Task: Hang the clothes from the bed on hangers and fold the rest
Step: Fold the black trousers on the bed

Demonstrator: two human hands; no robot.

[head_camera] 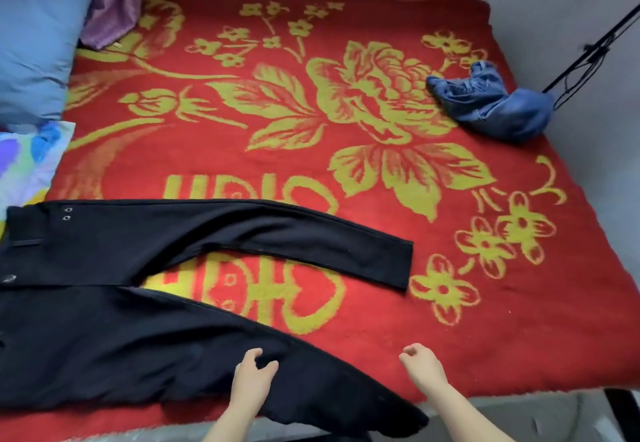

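Black trousers lie spread flat on the red and yellow flowered blanket, waistband at the left, both legs pointing right. The near leg runs to the bed's front edge. My left hand pinches the fabric of that near leg between thumb and fingers. My right hand hovers over the blanket to the right of the trousers, fingers loosely curled, holding nothing. A crumpled blue denim garment lies at the far right of the bed.
A blue pillow and a purple cloth sit at the far left corner. A colourful patterned cloth lies at the left edge. Black stand legs with cables lean by the right wall.
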